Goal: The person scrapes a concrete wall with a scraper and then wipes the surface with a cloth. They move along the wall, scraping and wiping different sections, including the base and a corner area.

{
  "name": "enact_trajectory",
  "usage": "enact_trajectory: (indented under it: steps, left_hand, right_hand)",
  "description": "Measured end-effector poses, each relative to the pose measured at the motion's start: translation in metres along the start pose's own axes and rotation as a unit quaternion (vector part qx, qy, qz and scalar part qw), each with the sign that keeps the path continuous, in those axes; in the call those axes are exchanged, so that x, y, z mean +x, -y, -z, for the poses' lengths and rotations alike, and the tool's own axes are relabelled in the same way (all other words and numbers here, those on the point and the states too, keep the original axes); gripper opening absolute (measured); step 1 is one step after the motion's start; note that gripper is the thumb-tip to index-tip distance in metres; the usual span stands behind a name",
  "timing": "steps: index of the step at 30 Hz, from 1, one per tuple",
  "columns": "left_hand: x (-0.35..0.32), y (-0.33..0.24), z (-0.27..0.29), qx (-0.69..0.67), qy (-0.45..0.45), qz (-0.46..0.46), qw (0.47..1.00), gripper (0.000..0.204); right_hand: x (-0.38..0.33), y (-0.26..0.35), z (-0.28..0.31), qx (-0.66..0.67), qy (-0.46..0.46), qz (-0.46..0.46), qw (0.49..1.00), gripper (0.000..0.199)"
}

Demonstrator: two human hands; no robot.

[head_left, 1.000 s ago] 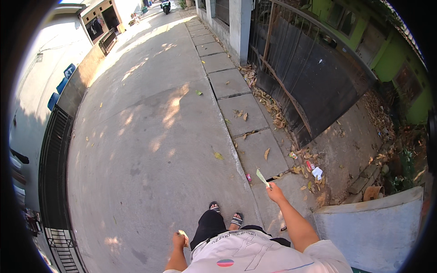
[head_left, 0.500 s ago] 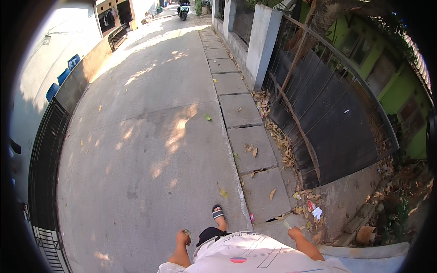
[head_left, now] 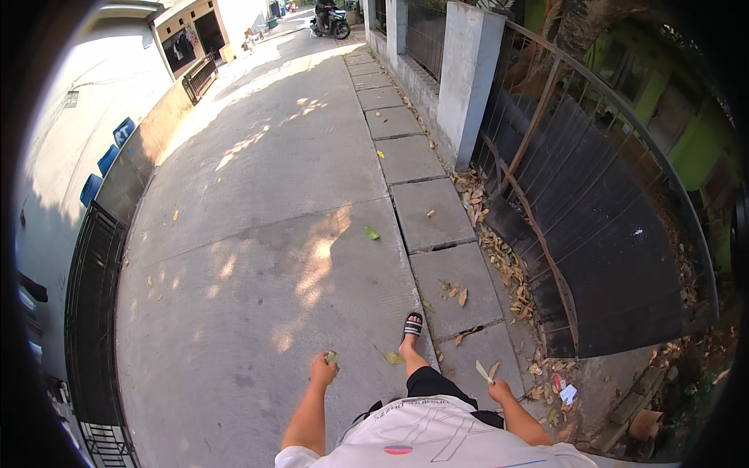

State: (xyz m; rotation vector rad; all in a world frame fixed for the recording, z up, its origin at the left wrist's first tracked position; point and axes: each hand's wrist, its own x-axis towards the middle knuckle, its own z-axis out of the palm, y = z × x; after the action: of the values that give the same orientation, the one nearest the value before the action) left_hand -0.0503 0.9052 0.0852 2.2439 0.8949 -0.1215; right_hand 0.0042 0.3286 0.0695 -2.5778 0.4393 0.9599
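Note:
Out over the concrete road, my left hand (head_left: 323, 370) is closed around a small crumpled green leaf-like piece (head_left: 331, 357). My right hand (head_left: 498, 391), above the slabs at the right, pinches a thin pale yellow-green strip (head_left: 484, 371); whether it is leaf or paper I cannot tell. The strip points up and away from my fingers. A foot in a dark striped slide sandal (head_left: 413, 324) stands at the road's edge between the two hands. Fallen leaves lie nearby, one yellow-green leaf (head_left: 393, 357) just right of my left hand.
Concrete slabs (head_left: 434, 214) line the road's right side, with dry leaves (head_left: 507, 269) and litter along them. A dark metal gate (head_left: 608, 234) leans outward beyond. A black fence (head_left: 92, 296) runs along the left. Far ahead, a person sits on a motorbike (head_left: 331, 25).
Both hands have come further into view, the left one rising most. The sandalled foot has moved forward and right. The distant motorbike has turned sideways.

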Motion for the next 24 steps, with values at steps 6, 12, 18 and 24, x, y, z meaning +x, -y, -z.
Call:
enact_trajectory:
  steps: [6,12,18,24]
  left_hand:
    - [-0.024,0.046,0.013,0.073,0.108,0.275,0.953,0.036]
    - [0.029,0.002,0.021,0.036,0.048,0.306,0.950,0.040]
    - [0.199,-0.098,-0.021,-0.017,0.006,0.237,0.971,0.043]
    - [0.375,-0.155,-0.036,-0.023,0.023,0.156,0.987,0.039]
  right_hand:
    - [0.128,0.050,0.056,-0.041,0.035,-0.087,0.995,0.041]
    - [0.264,0.176,0.162,-0.043,-0.012,-0.051,0.998,0.039]
    - [0.336,0.357,0.264,0.017,-0.083,0.072,0.994,0.038]
    - [0.374,0.472,0.290,0.108,-0.071,0.109,0.986,0.042]
